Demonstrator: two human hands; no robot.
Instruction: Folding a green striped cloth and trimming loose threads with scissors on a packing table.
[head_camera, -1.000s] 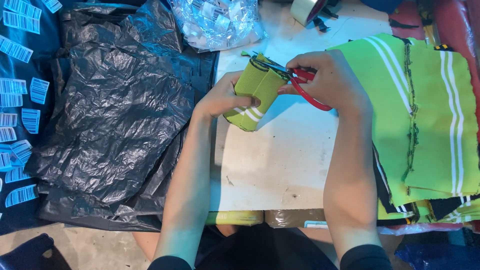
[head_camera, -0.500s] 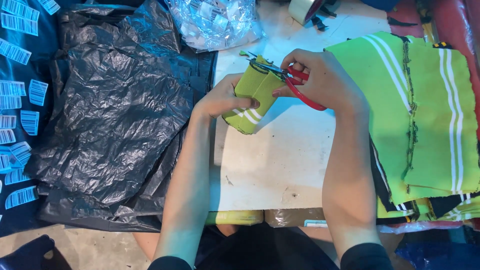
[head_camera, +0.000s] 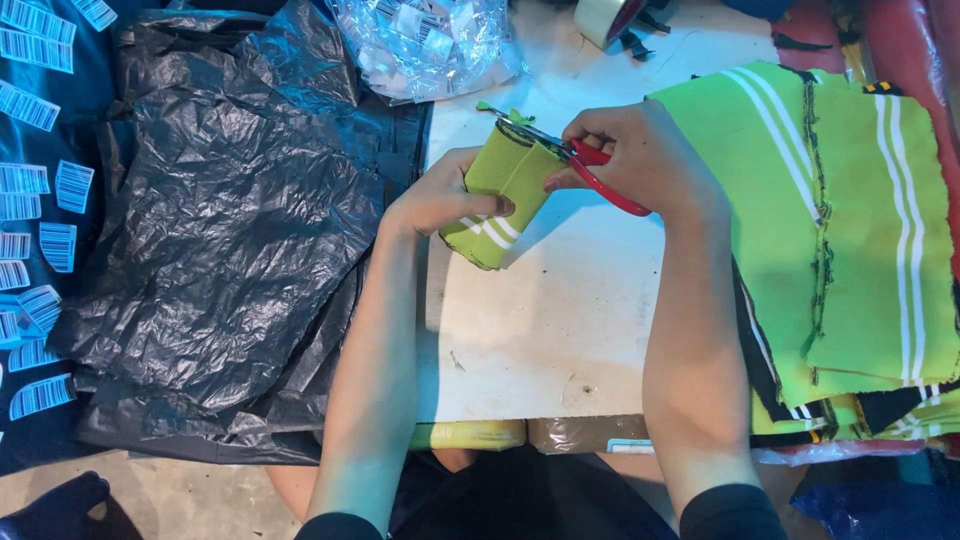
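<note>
Our left hand (head_camera: 440, 195) grips the folded lime-green ribbed fabric cuff with white stripes (head_camera: 500, 195) while our right hand (head_camera: 640, 160) grasps red-handled scissors (head_camera: 590, 170), trimming its top edge. We judge the next snip needs a steady cuff.

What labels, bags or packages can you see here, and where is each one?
Barcode stickers: small white rectangles, scattered on dark cloth at far left.
Clear plastic bag: crinkled, holding small white tags, top centre.
Black plastic bags: crumpled sheets, left of the white table.
Tape roll: pale ring, top edge.
</note>
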